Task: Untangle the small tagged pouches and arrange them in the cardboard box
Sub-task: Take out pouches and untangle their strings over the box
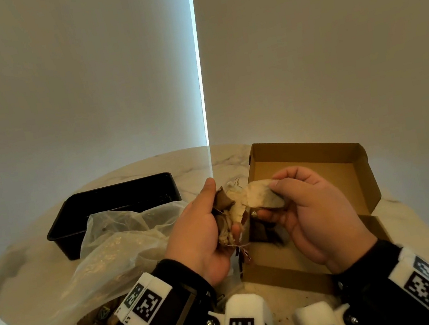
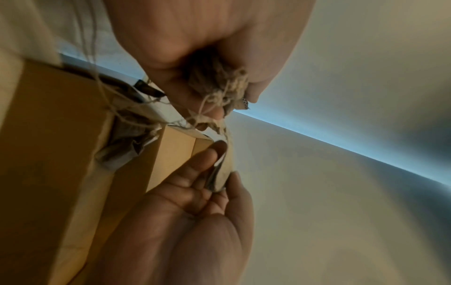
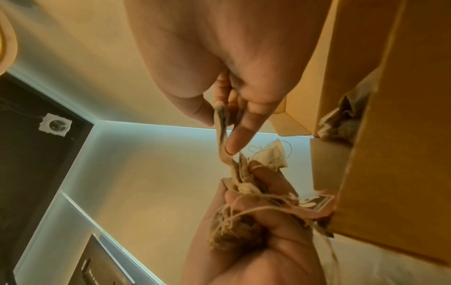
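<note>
The left hand (image 1: 202,230) is closed around a tangled bunch of pouches (image 1: 227,211), its fingers curled over the knotted strings (image 3: 234,214) that trail out of the fist. The right hand (image 1: 311,214) pinches a single pouch (image 1: 263,196) between thumb and fingertips; that pouch is stretched away from the bunch but still joined to it by string. Both hands hover just above the near left edge of the cardboard box (image 1: 362,164), which lies open with its lid folded back on the far side. Inside the box, under the hands, sits a dark crumpled shape (image 1: 266,235), probably another pouch, though the view is too dim to be sure. A paper tag (image 3: 314,202) hangs from the strings against the box's outer wall. Left of the box lies a clear plastic bag (image 1: 114,248), and beyond the bag, further left of the box, a black tray (image 1: 110,197). All rest on a pale marble table (image 1: 28,284).
</note>
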Available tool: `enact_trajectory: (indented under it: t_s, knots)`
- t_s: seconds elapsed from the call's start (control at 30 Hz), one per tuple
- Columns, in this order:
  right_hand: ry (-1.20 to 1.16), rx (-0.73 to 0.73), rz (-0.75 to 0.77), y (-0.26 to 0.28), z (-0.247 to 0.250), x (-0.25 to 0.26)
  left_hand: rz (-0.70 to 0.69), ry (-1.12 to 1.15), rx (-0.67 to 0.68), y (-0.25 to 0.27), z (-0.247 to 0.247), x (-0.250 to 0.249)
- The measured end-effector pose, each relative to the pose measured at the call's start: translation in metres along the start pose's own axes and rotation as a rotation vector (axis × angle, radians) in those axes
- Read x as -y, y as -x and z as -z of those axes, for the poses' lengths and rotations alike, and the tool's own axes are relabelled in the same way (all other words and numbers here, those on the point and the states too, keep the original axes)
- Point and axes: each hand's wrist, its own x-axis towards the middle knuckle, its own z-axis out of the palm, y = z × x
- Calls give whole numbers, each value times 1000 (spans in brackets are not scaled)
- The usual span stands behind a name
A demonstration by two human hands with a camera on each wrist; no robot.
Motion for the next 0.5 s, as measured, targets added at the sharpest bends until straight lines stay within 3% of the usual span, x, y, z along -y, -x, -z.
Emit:
enact_trajectory:
  t_s: [0.13, 0.5]
  knots:
    - [-138, -19, -18, 1, 0, 5, 6, 32, 3, 1, -1, 0]
    - [-240, 92, 21, 3, -1, 5, 26, 138, 39, 0, 1, -4]
